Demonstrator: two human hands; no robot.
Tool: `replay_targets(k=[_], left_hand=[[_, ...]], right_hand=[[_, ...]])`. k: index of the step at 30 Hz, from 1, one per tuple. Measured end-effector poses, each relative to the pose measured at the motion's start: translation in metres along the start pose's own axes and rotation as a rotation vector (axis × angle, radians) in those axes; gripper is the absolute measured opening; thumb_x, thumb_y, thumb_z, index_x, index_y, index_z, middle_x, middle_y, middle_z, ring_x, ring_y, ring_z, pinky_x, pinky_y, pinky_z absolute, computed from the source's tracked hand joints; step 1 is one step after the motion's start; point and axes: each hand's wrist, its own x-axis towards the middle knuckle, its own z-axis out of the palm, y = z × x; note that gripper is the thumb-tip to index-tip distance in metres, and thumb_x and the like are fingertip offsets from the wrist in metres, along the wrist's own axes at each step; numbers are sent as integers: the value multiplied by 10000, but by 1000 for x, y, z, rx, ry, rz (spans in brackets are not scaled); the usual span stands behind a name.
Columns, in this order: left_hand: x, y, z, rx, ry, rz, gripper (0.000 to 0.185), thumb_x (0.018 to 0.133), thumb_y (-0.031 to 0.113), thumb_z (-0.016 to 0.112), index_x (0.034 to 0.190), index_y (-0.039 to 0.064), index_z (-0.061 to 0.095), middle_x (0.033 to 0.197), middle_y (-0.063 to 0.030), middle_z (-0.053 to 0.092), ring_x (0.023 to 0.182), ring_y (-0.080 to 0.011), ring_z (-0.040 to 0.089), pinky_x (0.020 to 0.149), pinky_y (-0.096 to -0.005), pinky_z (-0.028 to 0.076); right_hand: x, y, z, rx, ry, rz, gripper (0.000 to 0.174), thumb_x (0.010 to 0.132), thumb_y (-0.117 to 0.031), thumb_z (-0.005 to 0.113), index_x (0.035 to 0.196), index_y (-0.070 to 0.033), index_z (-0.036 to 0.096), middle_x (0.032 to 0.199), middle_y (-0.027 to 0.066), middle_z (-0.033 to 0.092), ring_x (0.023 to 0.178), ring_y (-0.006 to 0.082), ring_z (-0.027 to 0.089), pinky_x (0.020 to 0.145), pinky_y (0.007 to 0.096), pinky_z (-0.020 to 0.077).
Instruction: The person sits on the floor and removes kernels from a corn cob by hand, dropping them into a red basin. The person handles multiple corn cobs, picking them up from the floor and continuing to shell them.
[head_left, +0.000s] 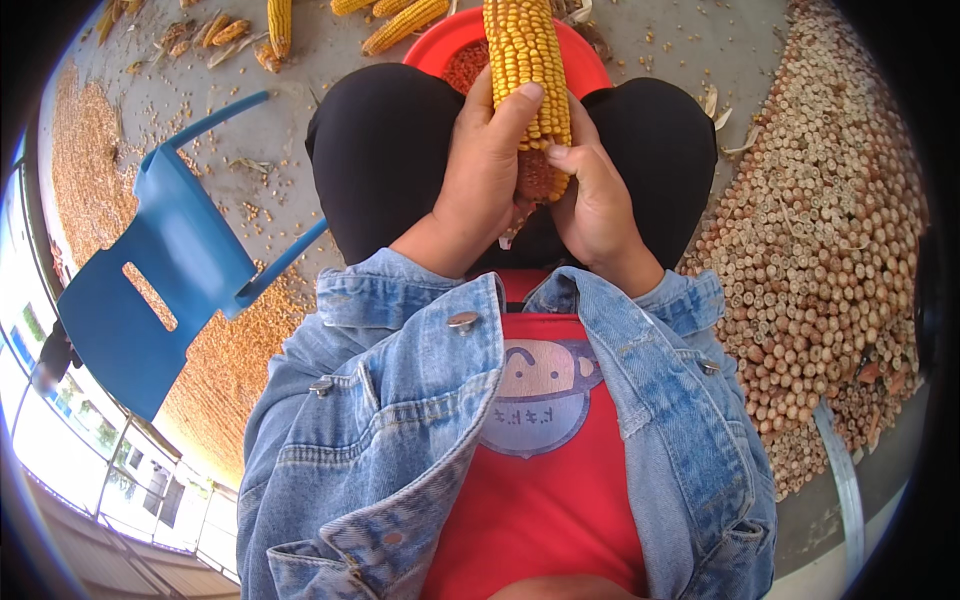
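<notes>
Between my two hands a thick ear of yellow dried corn (529, 67) points away from me, above my lap. My left hand (487, 161) wraps its left side, thumb lying along the kernel rows. On the right, my right hand (592, 180) grips the nearer end, its thumb pressed at the edge of the kernels. There the bare reddish cob (537, 174) shows, with some kernels still along its right side. Under the far part of the ear stands a red plastic basin (431, 45), partly hidden by the ear and my knees; reddish bits lie inside it.
A blue plastic chair (161, 247) stands to the left, near spread loose kernels (225, 382). Stacked bare cobs (817, 262) form a large pile on the right. More corn ears (405, 26) and husk scraps (225, 34) lie on the concrete floor (660, 67) ahead.
</notes>
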Motion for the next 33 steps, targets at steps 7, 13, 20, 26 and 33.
replay_targets(k=[7,13,20,26,33], left_hand=[[-1,3,2,-29,-12,-24,397,949,203,561,1278,3,466,1126,-90,586,1004,-140,598,857,-282,500],[-1,3,-1,4,-26,-24,468,947,234,583,1329,9,435,1152,-97,580,1030,-148,597,873,-283,501],[0,0,-3,2,-27,4,574,925,253,629,1388,10,393,1224,-122,560,1100,-172,585,914,-290,493],[0,1,0,-16,-39,11,604,917,239,649,1401,7,374,1229,-121,560,1108,-179,585,929,-298,492],[0,-1,-1,9,-18,34,628,903,249,674,1391,-5,370,1207,-128,564,1098,-181,587,919,-300,496]], right_hand=[[-3,2,0,-44,11,-4,672,870,-58,440,1498,-27,202,1356,116,432,1232,187,463,1037,307,389],[-2,-2,5,-7,24,15,657,879,-70,473,1486,-34,222,1319,115,453,1194,186,496,1006,304,421],[0,0,1,35,14,33,614,894,-65,458,1471,-34,249,1315,109,465,1193,183,500,1000,309,427],[-1,-1,3,14,26,18,593,901,-59,441,1465,-35,261,1312,104,469,1188,179,505,997,307,428],[0,-2,5,-37,21,20,598,901,-89,464,1464,-33,271,1309,102,470,1196,174,500,1001,306,426]])
